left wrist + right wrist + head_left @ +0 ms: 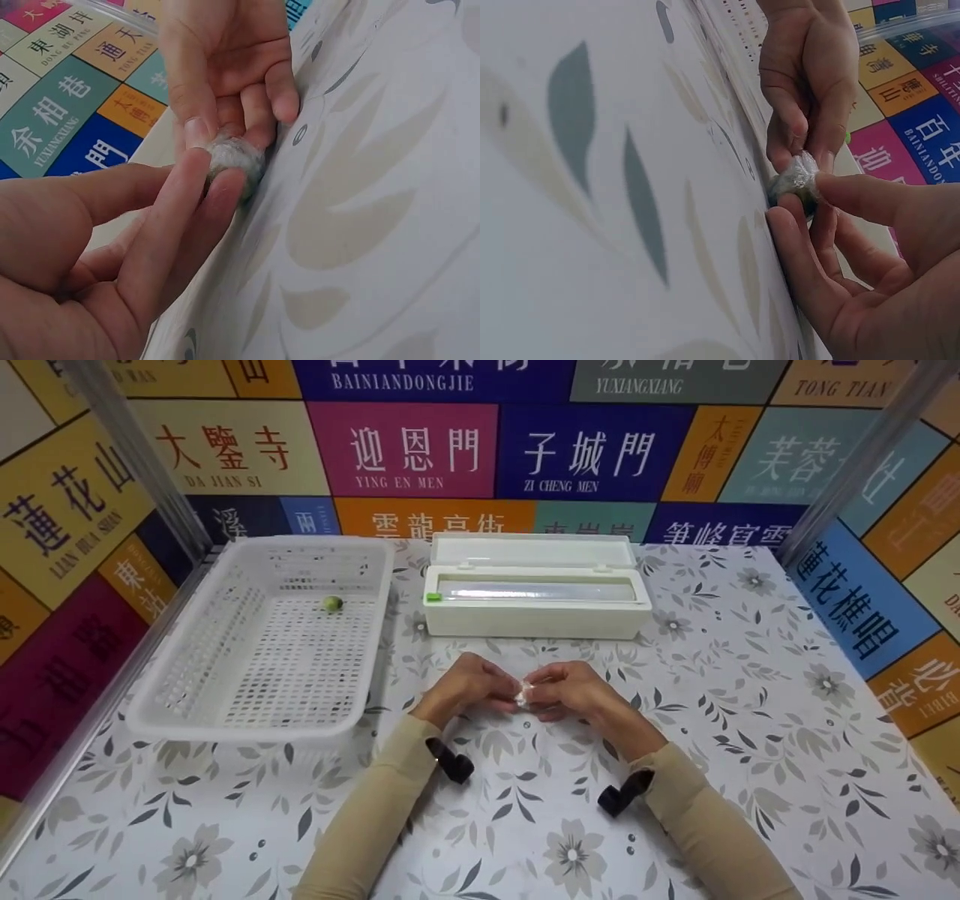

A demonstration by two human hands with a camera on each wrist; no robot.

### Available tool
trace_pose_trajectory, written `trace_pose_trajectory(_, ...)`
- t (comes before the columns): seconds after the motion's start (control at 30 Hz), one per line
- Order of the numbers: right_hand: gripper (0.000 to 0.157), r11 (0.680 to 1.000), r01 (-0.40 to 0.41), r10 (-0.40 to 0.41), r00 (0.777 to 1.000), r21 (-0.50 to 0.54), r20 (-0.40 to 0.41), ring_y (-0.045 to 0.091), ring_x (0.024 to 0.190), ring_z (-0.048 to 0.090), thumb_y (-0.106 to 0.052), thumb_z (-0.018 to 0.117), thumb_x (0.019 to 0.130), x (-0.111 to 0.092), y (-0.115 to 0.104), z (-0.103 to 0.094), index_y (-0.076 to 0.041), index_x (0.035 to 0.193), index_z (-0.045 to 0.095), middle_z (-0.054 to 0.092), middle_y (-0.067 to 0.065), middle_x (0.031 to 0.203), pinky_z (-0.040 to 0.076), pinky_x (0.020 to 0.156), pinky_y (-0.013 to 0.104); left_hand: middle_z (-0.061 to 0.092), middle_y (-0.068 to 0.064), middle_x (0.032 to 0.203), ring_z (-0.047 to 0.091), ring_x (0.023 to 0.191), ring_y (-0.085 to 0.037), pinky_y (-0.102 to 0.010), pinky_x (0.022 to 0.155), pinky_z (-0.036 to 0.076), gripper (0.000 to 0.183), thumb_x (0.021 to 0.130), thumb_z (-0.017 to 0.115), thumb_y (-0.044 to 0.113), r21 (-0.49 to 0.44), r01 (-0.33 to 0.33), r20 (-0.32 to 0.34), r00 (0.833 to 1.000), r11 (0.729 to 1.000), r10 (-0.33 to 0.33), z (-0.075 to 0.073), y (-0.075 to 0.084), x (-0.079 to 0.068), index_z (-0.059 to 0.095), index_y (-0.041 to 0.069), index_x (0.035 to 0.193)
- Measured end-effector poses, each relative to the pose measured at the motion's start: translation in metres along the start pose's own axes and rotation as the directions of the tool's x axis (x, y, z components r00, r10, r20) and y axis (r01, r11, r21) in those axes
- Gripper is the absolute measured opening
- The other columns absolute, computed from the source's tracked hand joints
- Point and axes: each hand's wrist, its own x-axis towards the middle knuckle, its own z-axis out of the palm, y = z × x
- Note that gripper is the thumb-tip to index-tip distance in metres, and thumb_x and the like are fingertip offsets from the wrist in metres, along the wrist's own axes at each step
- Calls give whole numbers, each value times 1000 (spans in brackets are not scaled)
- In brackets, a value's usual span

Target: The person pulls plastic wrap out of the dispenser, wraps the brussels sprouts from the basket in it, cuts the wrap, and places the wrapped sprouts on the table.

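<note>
Between the fingertips of both hands is a small round green fruit in crinkled cling film [523, 696], low over the flowered tablecloth. My left hand [474, 684] pinches it from the left. From the right, my right hand [583, 691] grips the same bundle with thumb and fingers. Up close in the left wrist view, the film looks bunched and whitish on top of the wrapped fruit [237, 156], with green below. The right wrist view shows shiny film folds on the bundle [801, 174], its underside partly hidden by fingers.
A white cling film box [536, 621] stands behind the hands, lid raised, with a film roll [536, 591] inside and a green slider [433, 597] at its left end. To the left, a white plastic basket [247, 731] holds one small green fruit [333, 604]. Printed panels enclose the table.
</note>
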Motion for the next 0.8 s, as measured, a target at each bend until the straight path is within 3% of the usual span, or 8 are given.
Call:
trace_pose_trajectory(0.23,33,999,-29,29,1000,16,-7,15,76,74,-21,72,93,2,0,-2,-5,120,68,77,7,90,62,65,25,78,-14,93,74,67,-13,-22,64,61,19,84,79,11,4,39,27,999,999,-39,-4,1,0,77,2,101)
trace_pose_trajectory(0.43,24,1000,-22,22,999,-9,-30,14,75,74,-18,72,93,2,-1,0,-6,114,70,77,5,88,60,60,23,78,-14,90,74,65,-13,-23,65,61,17,82,81,9,-16,40,14,999,999,-40,-3,1,-1,77,2,97)
trace_pose_trajectory(0.67,27,999,-2,3,1000,44,-14,14,73,75,-17,75,91,3,1,-3,-6,114,69,77,3,83,60,56,23,77,-13,77,72,57,-15,-26,59,62,17,81,83,10,1,28,-45,999,1000,-28,-2,2,-6,77,-1,93)
trace_pose_trajectory(0.8,27,999,33,-32,999,41,-33,16,71,75,-18,78,89,2,1,-4,-5,111,68,77,4,84,60,56,25,76,-14,74,71,55,-15,-26,57,61,15,81,82,8,9,14,-32,999,1000,-14,0,4,-6,76,-3,90)
